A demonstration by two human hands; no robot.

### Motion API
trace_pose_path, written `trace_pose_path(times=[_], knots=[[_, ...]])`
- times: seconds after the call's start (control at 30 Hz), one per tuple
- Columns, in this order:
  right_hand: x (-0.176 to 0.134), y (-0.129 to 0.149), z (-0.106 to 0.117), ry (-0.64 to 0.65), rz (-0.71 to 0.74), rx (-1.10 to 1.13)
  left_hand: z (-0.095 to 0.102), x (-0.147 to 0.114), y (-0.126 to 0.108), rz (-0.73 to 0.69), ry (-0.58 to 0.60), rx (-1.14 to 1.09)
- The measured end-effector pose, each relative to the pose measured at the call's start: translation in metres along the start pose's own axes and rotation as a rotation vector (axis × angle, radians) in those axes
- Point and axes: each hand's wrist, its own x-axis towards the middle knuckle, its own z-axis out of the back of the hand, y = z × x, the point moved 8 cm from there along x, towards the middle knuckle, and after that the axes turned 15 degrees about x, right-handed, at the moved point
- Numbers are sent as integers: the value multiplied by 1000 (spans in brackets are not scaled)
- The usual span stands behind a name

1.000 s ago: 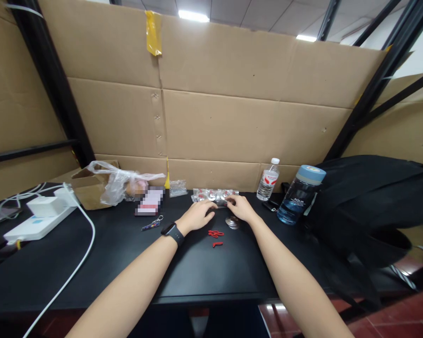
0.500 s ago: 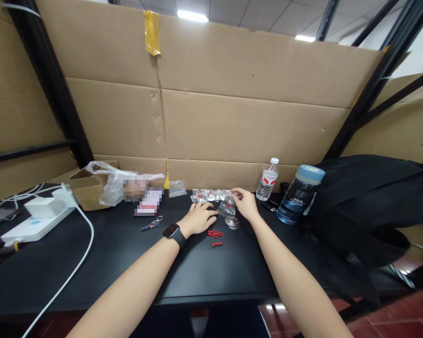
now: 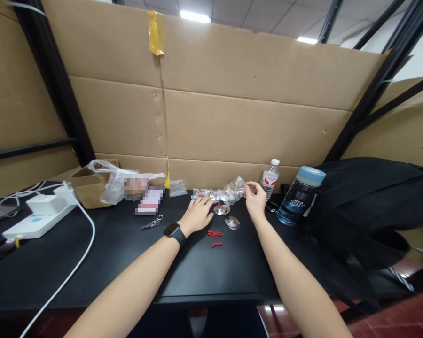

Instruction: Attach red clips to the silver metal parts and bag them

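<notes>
My right hand (image 3: 256, 203) pinches the edge of a clear plastic bag (image 3: 237, 188), which is lifted off the black table. Left of it, my left hand (image 3: 197, 216) rests with fingers spread, its fingertips close to several small clear packets (image 3: 202, 193) holding shiny and red pieces. Just beyond its thumb lie thin metal discs (image 3: 221, 210) with a small red part on top. Another stack of metal discs (image 3: 232, 223) sits nearer to me. In front of it are looped red pieces (image 3: 215, 234) and a short bent red piece (image 3: 217, 244).
A water bottle (image 3: 270, 178) and a blue-lidded bottle (image 3: 299, 195) stand right of my hands, before a black backpack (image 3: 373, 206). On the left are a keychain (image 3: 151, 224), a clear packet (image 3: 178, 188), a plastic bag (image 3: 113, 188) and a white power strip (image 3: 38, 225).
My right hand has moved right and lifted the clear bag. Metal discs with a red part now show on the table below it. My left hand has shifted slightly left.
</notes>
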Motion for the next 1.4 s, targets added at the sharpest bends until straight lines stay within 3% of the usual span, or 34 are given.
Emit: trace_pose_path(times=[0.1, 0.17, 0.3, 0.47, 0.6, 0.77, 0.83, 0.93, 1.0, 1.1, 1.23, 1.4], knots=[[-1, 2, 6, -82, 4, 7, 20, 1, -3, 1, -119, -7], [-2, 3, 3, -72, -5, 0, 32, 1, -8, -20, -178, 1], [-9, 1, -20, 99, -85, 19, 47, 0, -22, -102, -254, 47], [-22, 3, -46, 225, -136, 111, 45, 2, -32, -200, -307, 76], [-26, -5, -54, 295, -233, 178, 44, 5, -4, -94, -321, 92], [-23, -5, -50, 346, -161, 46, 48, -8, 80, 343, -333, 190], [-25, -5, -52, 407, -115, -53, 35, -14, 105, 431, -233, 213], [-33, -7, -61, 581, -64, -199, 1, -17, 126, 474, 8, 183], [-40, -11, -66, 682, -47, -291, -18, -18, 131, 473, 121, 166], [-47, -20, -68, 779, -86, -400, -27, -16, 130, 453, 153, 174], [-54, -26, -72, 857, -148, -441, -20, -14, 125, 451, 113, 210], [-56, -25, -77, 832, -142, -455, 6, -9, 104, 393, -65, 257]])
